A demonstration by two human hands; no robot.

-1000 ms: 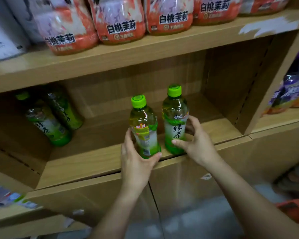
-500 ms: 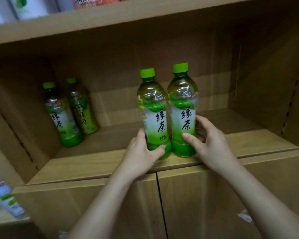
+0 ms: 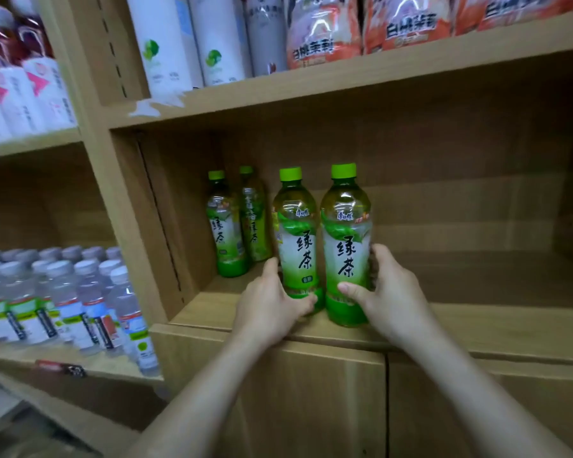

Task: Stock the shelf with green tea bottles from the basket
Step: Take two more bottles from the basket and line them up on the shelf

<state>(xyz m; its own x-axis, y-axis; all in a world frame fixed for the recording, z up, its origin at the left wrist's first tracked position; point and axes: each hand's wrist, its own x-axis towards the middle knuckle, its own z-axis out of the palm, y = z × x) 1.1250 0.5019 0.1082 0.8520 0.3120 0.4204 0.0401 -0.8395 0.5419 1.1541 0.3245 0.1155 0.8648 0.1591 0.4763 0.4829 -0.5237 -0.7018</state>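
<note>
Two green tea bottles with green caps stand upright side by side near the front edge of the wooden shelf (image 3: 477,312). My left hand (image 3: 270,305) grips the base of the left bottle (image 3: 296,233). My right hand (image 3: 389,292) wraps the lower part of the right bottle (image 3: 344,239). Both labels face me. Two more green tea bottles (image 3: 227,226) stand deeper in, at the shelf's back left corner, close to the left bottle. The basket is out of view.
The shelf compartment to the right of the bottles holds nothing. Orange-labelled bottles (image 3: 325,28) and white bottles (image 3: 166,44) fill the shelf above. Several water bottles (image 3: 80,302) crowd the lower shelf at left. Cabinet doors (image 3: 311,408) sit below.
Both hands have slid the two bottles left along the shelf, closer to the pair in the back left corner. The camera has swung left, bringing the water bottles into view.
</note>
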